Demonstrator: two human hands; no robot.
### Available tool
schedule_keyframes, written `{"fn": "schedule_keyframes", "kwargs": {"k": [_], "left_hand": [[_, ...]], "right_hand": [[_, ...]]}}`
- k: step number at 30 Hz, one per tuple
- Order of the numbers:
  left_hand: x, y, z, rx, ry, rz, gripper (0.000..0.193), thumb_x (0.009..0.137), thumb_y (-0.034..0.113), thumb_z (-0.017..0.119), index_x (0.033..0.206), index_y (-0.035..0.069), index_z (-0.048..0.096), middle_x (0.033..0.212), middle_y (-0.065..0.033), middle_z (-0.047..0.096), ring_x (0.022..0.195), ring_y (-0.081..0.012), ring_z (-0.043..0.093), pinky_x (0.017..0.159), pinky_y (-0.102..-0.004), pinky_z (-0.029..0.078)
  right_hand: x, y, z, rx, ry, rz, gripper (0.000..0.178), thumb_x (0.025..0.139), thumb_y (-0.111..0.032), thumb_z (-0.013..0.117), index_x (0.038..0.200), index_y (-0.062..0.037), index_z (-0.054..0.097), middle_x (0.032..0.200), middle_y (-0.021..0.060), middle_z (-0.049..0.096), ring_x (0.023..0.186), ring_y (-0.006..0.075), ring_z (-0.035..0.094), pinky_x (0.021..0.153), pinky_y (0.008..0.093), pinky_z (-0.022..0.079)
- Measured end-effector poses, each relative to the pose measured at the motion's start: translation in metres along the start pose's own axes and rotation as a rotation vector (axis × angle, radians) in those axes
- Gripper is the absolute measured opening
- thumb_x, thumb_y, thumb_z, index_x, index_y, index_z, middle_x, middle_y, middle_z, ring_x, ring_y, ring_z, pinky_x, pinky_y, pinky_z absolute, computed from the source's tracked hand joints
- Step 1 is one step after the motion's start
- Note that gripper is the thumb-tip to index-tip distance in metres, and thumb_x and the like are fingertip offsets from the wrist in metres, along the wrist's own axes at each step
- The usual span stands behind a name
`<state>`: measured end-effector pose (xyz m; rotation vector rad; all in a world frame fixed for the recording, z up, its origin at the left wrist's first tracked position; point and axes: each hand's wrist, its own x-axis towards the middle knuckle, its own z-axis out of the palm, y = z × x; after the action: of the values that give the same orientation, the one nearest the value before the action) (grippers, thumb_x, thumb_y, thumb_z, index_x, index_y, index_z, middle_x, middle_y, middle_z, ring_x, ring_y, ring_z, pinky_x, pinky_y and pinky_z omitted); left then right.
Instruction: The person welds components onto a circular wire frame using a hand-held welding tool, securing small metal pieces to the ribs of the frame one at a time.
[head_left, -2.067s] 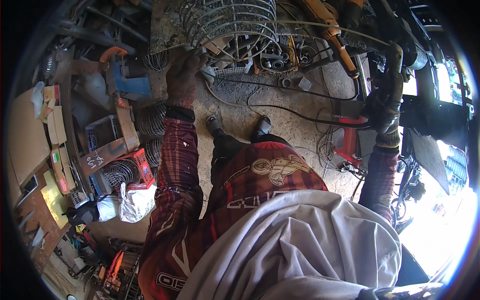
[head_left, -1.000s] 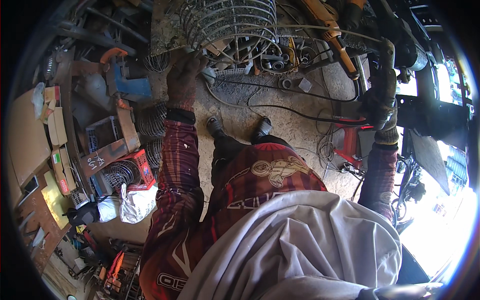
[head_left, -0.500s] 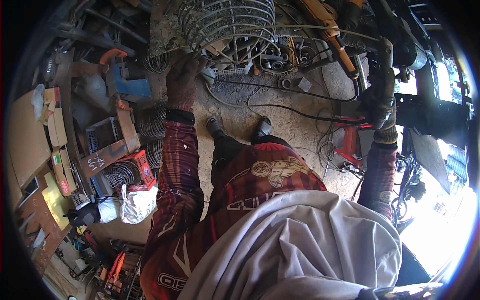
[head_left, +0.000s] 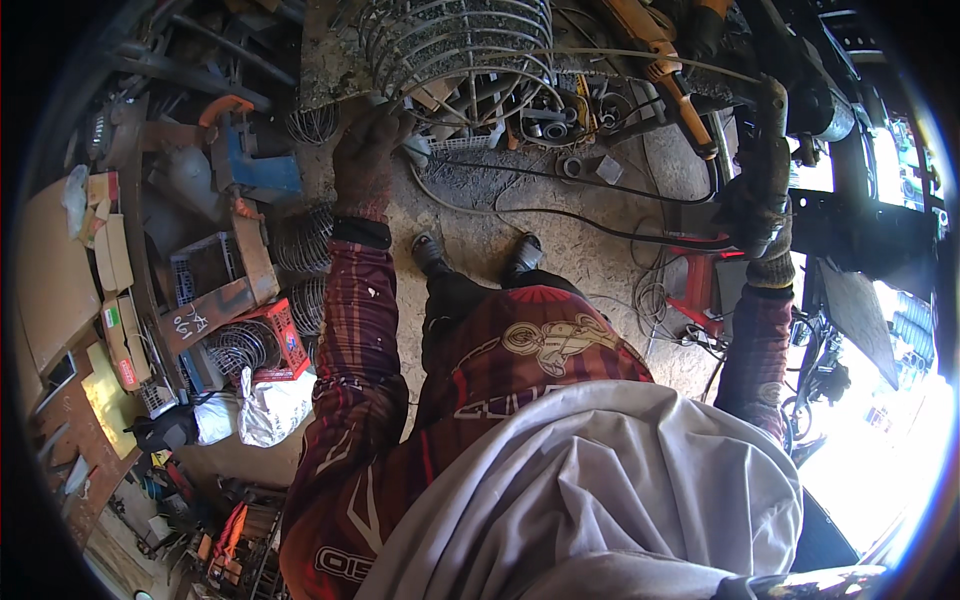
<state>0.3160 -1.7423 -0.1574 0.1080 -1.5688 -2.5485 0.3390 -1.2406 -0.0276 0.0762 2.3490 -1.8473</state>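
My left hand (head_left: 368,150), in a dark reddish work glove, is closed at the near left edge of a round cage of bent metal wire (head_left: 465,45). Its fingers appear to grip the cage's lower wire, though the fingertips are partly hidden. My right hand (head_left: 752,208), also gloved and in shadow, is wrapped round a grey welding electrode holder (head_left: 771,125). From the holder's top a thin welding rod (head_left: 640,57) stretches left to the cage. Where its tip ends is hard to make out among the wires. A black cable (head_left: 640,238) runs to the holder's lower end.
An orange angle grinder (head_left: 668,75) lies right of the cage. A red stool (head_left: 697,290) stands below my right arm. To the left are wire coils (head_left: 303,240), a red crate (head_left: 290,340) and a blue metal tool (head_left: 258,170). Cables cross the floor (head_left: 470,240).
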Motion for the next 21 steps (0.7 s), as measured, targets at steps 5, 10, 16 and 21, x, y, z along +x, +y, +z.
{"fn": "schedule_keyframes", "kwargs": {"k": [5, 10, 16, 21], "left_hand": [[0.0, 0.003, 0.002, -0.008, -0.015, -0.023, 0.028, 0.092, 0.011, 0.061, 0.116, -0.005, 0.058, 0.11, -0.0119, 0.063, 0.099, -0.0204, 0.063, 0.093, -0.0341, 0.051], [-0.002, 0.005, 0.006, 0.023, 0.013, -0.008, 0.03, 0.092, 0.012, 0.061, 0.117, -0.004, 0.058, 0.11, -0.0118, 0.063, 0.1, -0.0201, 0.062, 0.093, -0.0336, 0.051], [-0.001, 0.003, 0.004, 0.037, -0.004, -0.011, 0.03, 0.093, 0.013, 0.06, 0.117, -0.004, 0.058, 0.111, -0.0116, 0.063, 0.1, -0.0206, 0.063, 0.093, -0.0344, 0.05], [0.0, 0.0, 0.003, 0.002, 0.002, 0.0, 0.029, 0.092, 0.012, 0.061, 0.117, -0.003, 0.058, 0.11, -0.0118, 0.063, 0.099, -0.0206, 0.063, 0.093, -0.0349, 0.05]], "right_hand": [[0.0, 0.001, 0.0, -0.006, 0.004, 0.011, 0.019, 0.091, -0.004, 0.054, 0.109, 0.0002, 0.052, 0.084, 0.0088, 0.06, 0.068, 0.0182, 0.063, 0.058, 0.0315, 0.056], [0.0, -0.003, 0.004, -0.019, 0.027, 0.049, 0.021, 0.088, -0.002, 0.057, 0.109, 0.0, 0.052, 0.084, 0.0091, 0.06, 0.068, 0.0186, 0.064, 0.057, 0.031, 0.056], [0.002, -0.003, 0.004, -0.123, 0.065, 0.008, 0.025, 0.087, -0.002, 0.06, 0.111, -0.0008, 0.051, 0.084, 0.0083, 0.061, 0.067, 0.0177, 0.064, 0.055, 0.0315, 0.056], [0.002, -0.009, 0.005, -0.137, 0.029, 0.04, 0.028, 0.087, -0.003, 0.061, 0.113, -0.0002, 0.05, 0.085, 0.0082, 0.061, 0.067, 0.0182, 0.064, 0.056, 0.0314, 0.056]]}}
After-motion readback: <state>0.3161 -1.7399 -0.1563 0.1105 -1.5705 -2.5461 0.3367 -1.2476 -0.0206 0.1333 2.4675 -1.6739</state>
